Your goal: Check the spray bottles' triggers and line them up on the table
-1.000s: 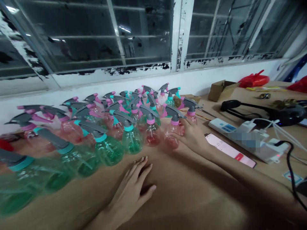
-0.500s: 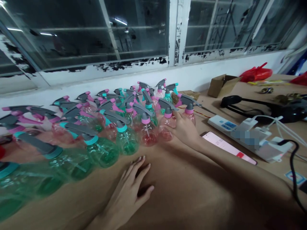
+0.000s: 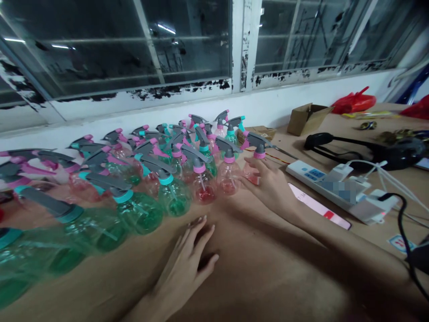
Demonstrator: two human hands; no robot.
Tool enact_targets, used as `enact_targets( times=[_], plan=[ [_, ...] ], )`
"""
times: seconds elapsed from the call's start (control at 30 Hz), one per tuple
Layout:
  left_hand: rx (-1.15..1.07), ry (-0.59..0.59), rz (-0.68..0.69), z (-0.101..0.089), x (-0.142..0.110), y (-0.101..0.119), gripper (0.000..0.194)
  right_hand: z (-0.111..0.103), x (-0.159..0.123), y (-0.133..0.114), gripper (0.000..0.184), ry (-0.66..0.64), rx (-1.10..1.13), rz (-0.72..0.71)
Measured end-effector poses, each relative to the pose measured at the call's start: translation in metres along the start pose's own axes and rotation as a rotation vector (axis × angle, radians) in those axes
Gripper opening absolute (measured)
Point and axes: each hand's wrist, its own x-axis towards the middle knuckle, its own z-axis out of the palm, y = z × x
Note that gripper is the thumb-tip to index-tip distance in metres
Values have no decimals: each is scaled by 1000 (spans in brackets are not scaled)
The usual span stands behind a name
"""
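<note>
Brown tabletop [image 3: 241, 268] is filling the foreground, with the left hand [image 3: 184, 264] resting palm down on it, fingers loosely spread and holding nothing. Green spray bottles [image 3: 142, 212] are standing just beyond and to its left. Farther out, at the right end of the cluster, a pink-collared spray bottle [image 3: 257, 142] is standing upright, its long axis vertical, just beyond and left of the right hand [image 3: 273, 185], the nearer of the two. That hand's thumb and fingers are curving partway around the red-tinted body, seemingly touching it, but whether they are gripping I cannot tell. A phone [image 3: 317, 206] is lying to the right, a white power strip [image 3: 304, 173] is sitting behind it, and a peeling window frame [image 3: 237, 49] is rising at the back.
</note>
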Motion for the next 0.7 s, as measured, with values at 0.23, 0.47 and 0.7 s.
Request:
enact_targets(
  times=[0.23,0.47,0.7],
  plan=[
    [-78,-31,21,6,10,7,43,-31,-15,41,25,77,41,112],
    [-149,-11,71,18,26,20,42,-6,2,77,73,-18,101,95],
    [-187,-25,117,23,38,30,42,9,6,81,69,6,170,133]
  ],
)
